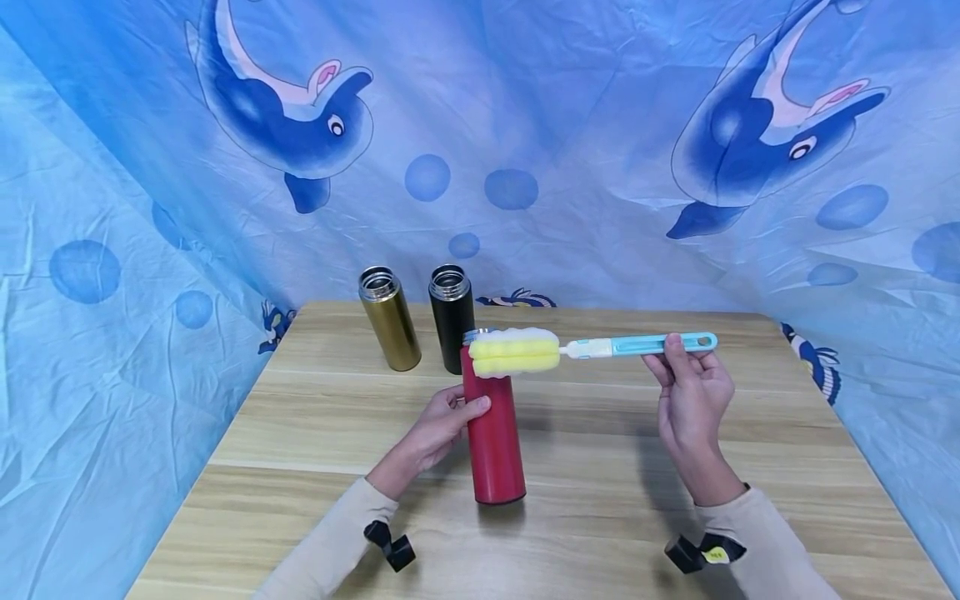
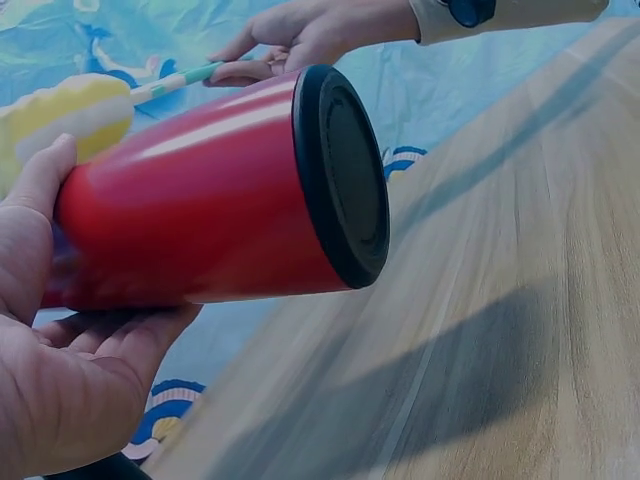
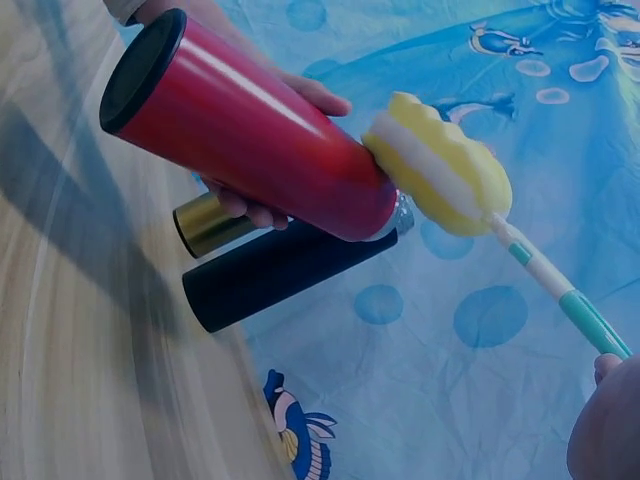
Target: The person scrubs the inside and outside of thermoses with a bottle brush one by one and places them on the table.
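My left hand (image 1: pixel 444 427) grips a red thermos bottle (image 1: pixel 495 442) around its upper body, thumb across the front. The bottle is lifted above the table, and its black base (image 2: pixel 345 180) faces the left wrist camera. In my right hand (image 1: pixel 693 396), thumb and fingers pinch the turquoise end of a bottle brush (image 1: pixel 637 345). Its yellow and white sponge head (image 1: pixel 517 353) points left and overlaps the bottle's mouth in the head view. From the right wrist, the sponge (image 3: pixel 440 165) appears right beside the metal neck (image 3: pixel 400 215), outside the opening.
A gold bottle (image 1: pixel 393 325) and a black bottle (image 1: pixel 452 321) stand uncapped near the back of the wooden table (image 1: pixel 315 433). Behind and at the sides hangs a blue dolphin-print cloth (image 1: pixel 585 242). Black straps with small devices sit on both wrists.
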### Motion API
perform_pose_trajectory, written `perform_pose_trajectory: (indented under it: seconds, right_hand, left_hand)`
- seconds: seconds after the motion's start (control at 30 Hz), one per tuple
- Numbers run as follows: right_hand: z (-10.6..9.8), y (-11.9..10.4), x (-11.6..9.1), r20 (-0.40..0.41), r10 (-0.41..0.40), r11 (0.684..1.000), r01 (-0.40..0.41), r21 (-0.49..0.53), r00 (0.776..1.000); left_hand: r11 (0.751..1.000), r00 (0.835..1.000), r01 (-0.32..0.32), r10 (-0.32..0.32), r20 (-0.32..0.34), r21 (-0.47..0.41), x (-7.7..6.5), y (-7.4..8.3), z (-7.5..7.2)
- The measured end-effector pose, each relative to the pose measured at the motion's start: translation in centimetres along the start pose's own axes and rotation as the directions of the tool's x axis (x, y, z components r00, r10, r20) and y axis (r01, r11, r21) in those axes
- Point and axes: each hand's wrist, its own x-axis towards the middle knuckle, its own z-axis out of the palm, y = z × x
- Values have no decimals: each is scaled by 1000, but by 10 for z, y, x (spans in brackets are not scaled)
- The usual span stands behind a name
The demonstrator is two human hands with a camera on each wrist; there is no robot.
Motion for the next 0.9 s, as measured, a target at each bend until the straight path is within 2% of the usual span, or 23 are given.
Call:
perform_pose_trajectory:
  seconds: [0.13,0.2,0.4,0.53,0.7,0.9]
  right_hand:
    - [2,1,1,-6,-13,1000,13,6,1000]
    - [3,1,1,-11,-15,1000,15,10,1000]
    - [2,1,2,-16,-13,1000,14,20,1000]
    - [2,2,3,-15,-6,1000,6,12,1000]
    - [2,1,4,-8,2,1000,-2,-7,1000]
    - [5,0,6,0,-14,1000,14,-5,1000]
  left_hand:
    - [1000,1000,-14,14,14,12,0,1,0]
    - [999,998,-37,36,44,11,-1,2,-1]
    - [992,982,-111,119,149,-61,-4,5,-3]
    - [988,973,-122,138,183,-98,-6,7,-5]
    - [987,971,-123,141,193,-104,-7,8,-6]
    - [991,981,-111,120,153,-68,-6,5,-8]
